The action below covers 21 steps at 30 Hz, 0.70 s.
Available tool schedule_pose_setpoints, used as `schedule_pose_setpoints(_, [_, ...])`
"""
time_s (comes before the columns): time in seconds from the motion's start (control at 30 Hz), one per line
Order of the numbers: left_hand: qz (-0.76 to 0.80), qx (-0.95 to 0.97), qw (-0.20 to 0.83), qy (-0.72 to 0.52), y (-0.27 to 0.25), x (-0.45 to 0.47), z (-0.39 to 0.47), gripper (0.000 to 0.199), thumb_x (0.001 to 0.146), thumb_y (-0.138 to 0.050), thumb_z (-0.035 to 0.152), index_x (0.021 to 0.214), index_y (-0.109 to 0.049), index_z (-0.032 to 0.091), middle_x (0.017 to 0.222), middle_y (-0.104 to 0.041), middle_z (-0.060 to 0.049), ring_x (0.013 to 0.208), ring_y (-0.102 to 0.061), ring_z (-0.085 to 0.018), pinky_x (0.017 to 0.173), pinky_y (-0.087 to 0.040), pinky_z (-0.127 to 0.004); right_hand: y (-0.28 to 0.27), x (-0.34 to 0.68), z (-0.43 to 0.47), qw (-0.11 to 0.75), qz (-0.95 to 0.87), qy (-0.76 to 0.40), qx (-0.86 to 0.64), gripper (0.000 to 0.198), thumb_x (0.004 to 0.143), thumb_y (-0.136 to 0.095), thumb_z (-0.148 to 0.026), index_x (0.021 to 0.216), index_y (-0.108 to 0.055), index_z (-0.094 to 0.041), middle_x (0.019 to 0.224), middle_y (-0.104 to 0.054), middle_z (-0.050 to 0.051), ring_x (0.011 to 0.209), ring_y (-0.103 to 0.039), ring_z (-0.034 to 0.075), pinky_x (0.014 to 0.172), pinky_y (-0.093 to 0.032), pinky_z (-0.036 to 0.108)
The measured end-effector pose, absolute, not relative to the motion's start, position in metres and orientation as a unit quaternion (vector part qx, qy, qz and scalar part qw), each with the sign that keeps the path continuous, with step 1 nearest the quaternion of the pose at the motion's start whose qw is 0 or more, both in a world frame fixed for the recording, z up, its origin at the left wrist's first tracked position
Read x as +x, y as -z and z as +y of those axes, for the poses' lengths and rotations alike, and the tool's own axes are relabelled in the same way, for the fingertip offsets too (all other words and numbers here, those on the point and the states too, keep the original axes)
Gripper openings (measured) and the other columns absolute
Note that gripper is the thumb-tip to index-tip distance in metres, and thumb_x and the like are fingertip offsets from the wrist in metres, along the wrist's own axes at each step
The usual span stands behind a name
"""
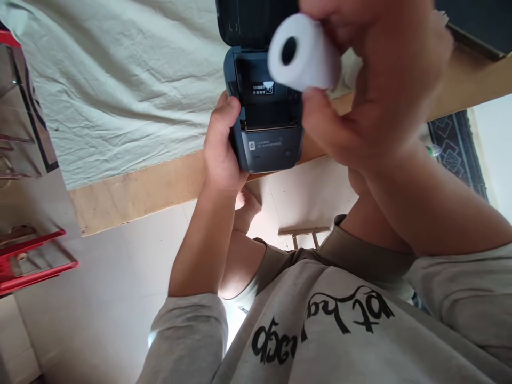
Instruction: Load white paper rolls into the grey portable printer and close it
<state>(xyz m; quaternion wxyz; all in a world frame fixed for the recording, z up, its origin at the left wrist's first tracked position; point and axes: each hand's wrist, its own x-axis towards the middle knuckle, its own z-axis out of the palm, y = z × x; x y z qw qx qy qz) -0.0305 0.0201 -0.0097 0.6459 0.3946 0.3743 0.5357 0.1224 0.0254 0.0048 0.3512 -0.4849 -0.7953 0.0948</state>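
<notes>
My left hand [224,141] is wrapped round the left side of a small dark portable label printer [268,149], its thumb on the edge of the casing. The printer's lid [252,24] stands swung up, and the paper bay inside shows a small white printed label. Between the thumb and fingers of my right hand [376,90] is a white paper roll [304,53], its dark core hole facing left. The roll is above the upper right of the bay and covers part of it. Some right fingers are blurred or hidden behind the roll.
A pale cloth [132,80] covers the table, whose wooden edge [140,189] runs below the printer. Red-framed racks [40,250] stand at the left. A dark flat object [480,24] lies at the upper right. Beneath are a small wooden stool [304,232] and a patterned mat [458,149].
</notes>
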Motion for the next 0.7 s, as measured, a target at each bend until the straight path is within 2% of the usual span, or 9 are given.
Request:
schedule_pose_setpoints(0.07, [0.39,0.396,0.644,-0.527,0.009,-0.031,0.019,0.019,0.065,-0.032,0.039,0.072,-0.046,0.028,0.085,-0.056,0.003,0.108,-0.033,-0.021,0.081,-0.03,-0.034,-0.002,0.114,0.03,0.299,-0.813,-0.036,-0.498,0.041,0.072,-0.028,-0.037,0.111,-0.034,-0.025,0.107,-0.038,-0.006,0.102,-0.04,0.001,0.091,-0.038,0.018])
schedule_pose_setpoints(0.17, [0.397,0.401,0.645,-0.515,0.009,-0.031,0.019,0.023,0.066,-0.031,0.039,0.079,-0.046,0.028,0.087,-0.056,0.003,0.108,-0.033,-0.021,0.081,-0.03,-0.033,0.004,0.105,0.035,0.256,-0.811,-0.039,-0.524,0.036,0.069,-0.033,-0.03,0.105,-0.035,-0.027,0.106,-0.04,-0.008,0.098,-0.043,0.002,0.09,-0.037,0.027])
schedule_pose_setpoints(0.3, [0.38,0.406,0.661,-0.503,0.009,-0.032,0.019,0.026,0.068,-0.028,0.037,0.085,-0.046,0.028,0.089,-0.055,0.002,0.106,-0.035,-0.022,0.079,-0.03,-0.035,0.006,0.103,0.033,0.298,-0.81,-0.043,-0.504,0.023,0.072,-0.03,-0.027,0.09,-0.044,-0.025,0.105,-0.041,-0.013,0.096,-0.043,-0.002,0.089,-0.035,0.026])
schedule_pose_setpoints(0.43, [0.397,0.437,0.642,-0.488,0.008,-0.035,0.018,0.025,0.068,-0.029,0.039,0.085,-0.045,0.031,0.088,-0.054,0.002,0.1,-0.041,-0.02,0.079,-0.034,-0.033,0.011,0.105,0.025,0.359,-0.801,-0.002,-0.479,0.022,0.073,-0.031,-0.035,0.076,-0.052,-0.028,0.089,-0.045,-0.01,0.086,-0.04,-0.003,0.082,-0.034,0.02])
schedule_pose_setpoints(0.5, [0.389,0.47,0.62,-0.493,0.009,-0.038,0.018,0.025,0.065,-0.035,0.037,0.088,-0.043,0.034,0.09,-0.052,0.004,0.099,-0.042,-0.019,0.081,-0.035,-0.031,0.016,0.107,0.021,0.356,-0.819,0.004,-0.451,0.02,0.072,-0.034,-0.038,0.076,-0.052,-0.031,0.084,-0.046,-0.009,0.081,-0.038,-0.003,0.077,-0.032,0.019])
schedule_pose_setpoints(0.6, [0.374,0.507,0.593,-0.501,0.014,-0.041,0.018,0.039,0.057,-0.047,0.032,0.095,-0.038,0.037,0.096,-0.049,0.006,0.098,-0.042,-0.02,0.082,-0.035,-0.031,0.022,0.11,0.019,0.366,-0.846,-0.008,-0.388,0.02,0.07,-0.036,-0.043,0.075,-0.052,-0.032,0.081,-0.047,-0.009,0.08,-0.037,-0.003,0.077,-0.031,0.019])
schedule_pose_setpoints(0.7, [0.382,0.504,0.587,-0.505,0.016,-0.041,0.017,0.046,0.057,-0.05,0.026,0.1,-0.035,0.037,0.1,-0.047,0.006,0.098,-0.041,-0.02,0.084,-0.035,-0.033,0.022,0.114,0.022,0.43,-0.813,-0.034,-0.391,0.027,0.067,-0.037,-0.044,0.077,-0.05,-0.022,0.084,-0.044,-0.004,0.079,-0.036,-0.004,0.076,-0.033,0.016])
